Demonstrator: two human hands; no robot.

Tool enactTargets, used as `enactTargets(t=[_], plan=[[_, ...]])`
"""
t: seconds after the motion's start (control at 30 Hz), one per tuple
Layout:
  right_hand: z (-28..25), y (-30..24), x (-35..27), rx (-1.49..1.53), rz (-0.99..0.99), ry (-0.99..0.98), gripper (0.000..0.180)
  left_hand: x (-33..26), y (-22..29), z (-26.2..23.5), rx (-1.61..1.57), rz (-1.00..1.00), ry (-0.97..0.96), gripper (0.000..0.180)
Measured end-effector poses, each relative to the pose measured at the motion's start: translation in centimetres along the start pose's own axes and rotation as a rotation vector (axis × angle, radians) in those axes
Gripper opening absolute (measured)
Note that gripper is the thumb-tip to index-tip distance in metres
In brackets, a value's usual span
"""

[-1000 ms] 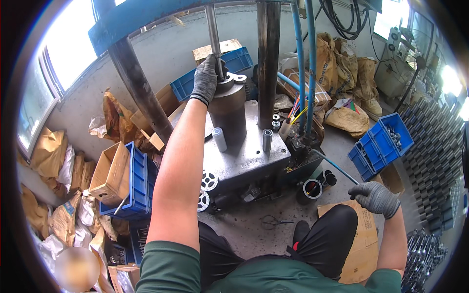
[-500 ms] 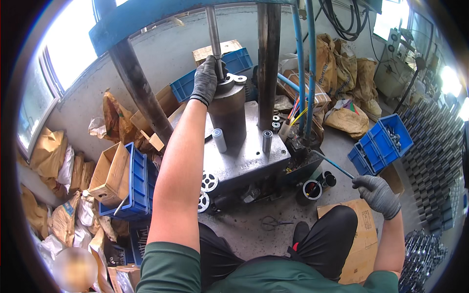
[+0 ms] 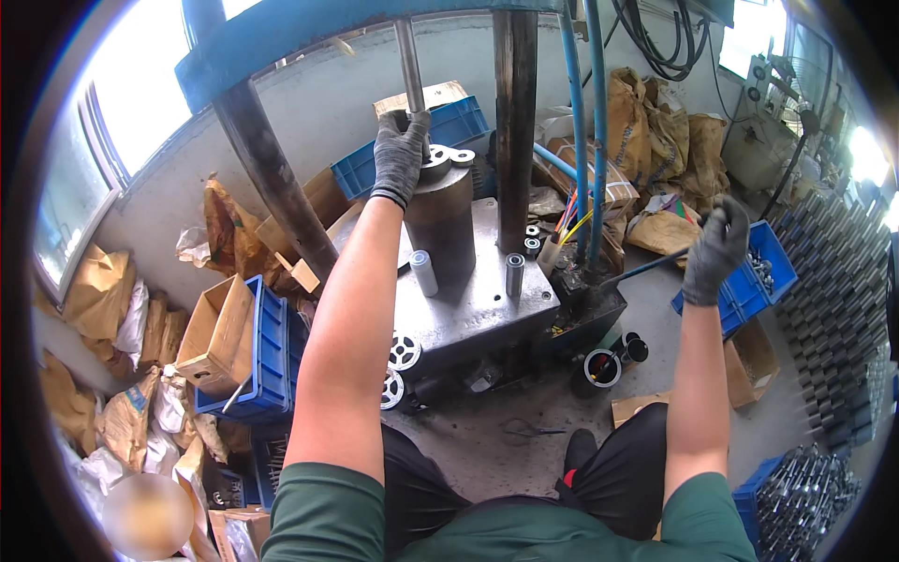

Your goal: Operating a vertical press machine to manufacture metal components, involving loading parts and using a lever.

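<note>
My left hand (image 3: 401, 161), in a grey glove, is at the upright steel rod (image 3: 409, 66) of a press, its fingers curled round the rod's lower end. The fingers hide part of the rod. Just below stands a thick dark metal cylinder (image 3: 442, 229), with a pale spoked disc (image 3: 435, 157) and a small ring (image 3: 462, 156) on its top. Off to the right, my gloved right hand (image 3: 716, 255) is closed on the end of a blue lever (image 3: 646, 269). Two short metal tubes, one grey (image 3: 423, 273) and one darker (image 3: 514, 276), stand upright on the steel press table (image 3: 478, 309).
Spoked discs (image 3: 405, 351) lie at the table's near left corner. Dark press columns (image 3: 515, 131) rise beside the cylinder. A blue crate (image 3: 267, 351) with a cardboard box is at left; another blue crate (image 3: 763, 272) and stacked metal tubes (image 3: 824, 309) are at right. Scissors (image 3: 532, 428) lie on the floor.
My right hand has swung the blue lever's end upward and away from me. My left hand has shifted slightly at the rod, and more of the pale spoked disc shows.
</note>
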State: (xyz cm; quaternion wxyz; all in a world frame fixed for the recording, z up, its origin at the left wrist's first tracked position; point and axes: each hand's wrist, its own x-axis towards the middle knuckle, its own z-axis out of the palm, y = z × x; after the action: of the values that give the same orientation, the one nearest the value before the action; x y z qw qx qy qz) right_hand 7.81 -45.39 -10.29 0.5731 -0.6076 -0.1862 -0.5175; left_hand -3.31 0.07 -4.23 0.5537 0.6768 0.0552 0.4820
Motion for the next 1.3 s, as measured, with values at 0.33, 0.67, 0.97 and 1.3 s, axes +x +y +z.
enactTargets(t=[0.33, 0.67, 0.97, 1.3], plan=[[4.8, 0.7, 1.7, 0.015, 0.093, 0.133, 0.014, 0.0, -1.1, 0.8, 0.23, 0.283, 0.232, 0.021], [2.3, 0.5, 1.2, 0.118, 0.165, 0.078, 0.013, 0.9, -1.5, 0.5, -0.064, -0.003, -0.124, 0.031], [1.5, 0.3, 0.9, 0.19, 0.249, 0.038, 0.016, 0.2, -1.0, 0.1, -0.171, -0.088, -0.053, 0.03], [0.9, -0.1, 1.5, 0.255, 0.426, -0.017, 0.014, 0.2, -1.0, 0.0, -0.174, -0.084, -0.039, 0.034]])
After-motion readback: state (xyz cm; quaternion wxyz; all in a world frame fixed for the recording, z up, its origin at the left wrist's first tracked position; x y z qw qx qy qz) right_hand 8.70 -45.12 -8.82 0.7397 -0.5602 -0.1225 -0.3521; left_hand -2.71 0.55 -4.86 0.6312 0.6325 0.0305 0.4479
